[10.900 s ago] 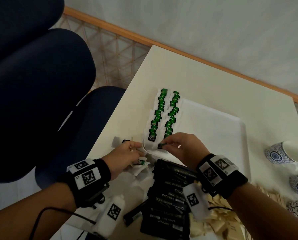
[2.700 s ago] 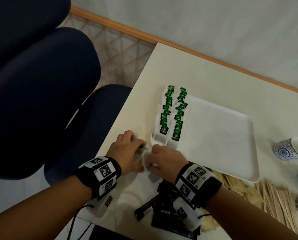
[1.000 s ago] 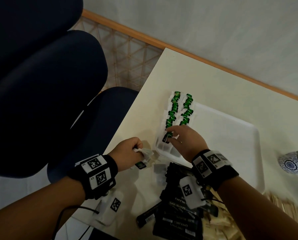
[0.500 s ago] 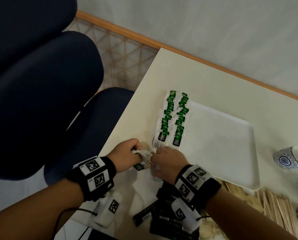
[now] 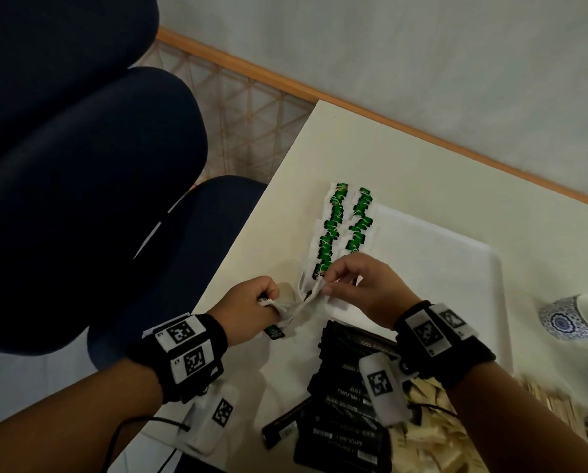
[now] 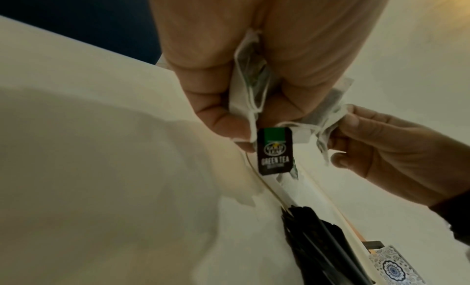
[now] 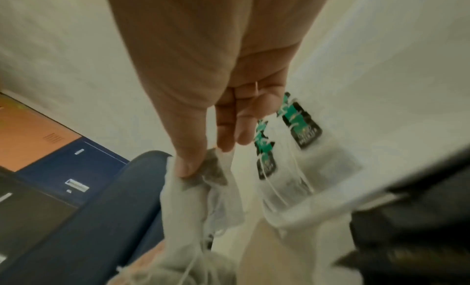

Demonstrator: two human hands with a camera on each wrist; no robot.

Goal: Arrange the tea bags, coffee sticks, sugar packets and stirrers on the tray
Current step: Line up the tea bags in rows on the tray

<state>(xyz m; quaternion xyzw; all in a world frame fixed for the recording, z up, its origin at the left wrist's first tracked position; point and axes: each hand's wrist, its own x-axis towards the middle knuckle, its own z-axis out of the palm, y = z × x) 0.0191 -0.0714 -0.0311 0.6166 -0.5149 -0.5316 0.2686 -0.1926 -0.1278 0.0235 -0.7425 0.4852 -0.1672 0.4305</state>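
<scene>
Left hand (image 5: 251, 303) was curled around a small bunch of tea bags (image 6: 250, 88), gripping them at the table's (image 5: 405, 158) near-left edge; one green-tea tag (image 6: 274, 151) dangled below its fingers. Right hand (image 5: 364, 288) pinched one tea bag (image 7: 213, 174) from that bunch between thumb and fingertips, so the bag spanned the small gap between the two hands. Both hands sat just at the near-left corner of the white tray (image 5: 456, 268). Two rows of tea bags with green tags (image 5: 343, 227) lay along the tray's left side, directly beyond the right hand. Black coffee sticks (image 5: 347, 404) lay piled on the table below the right wrist.

Compared with half a second before: the right hand had lifted and moved toward the rows, drawing the bag out from the left hand's bunch. The left hand held the same spot.
</scene>
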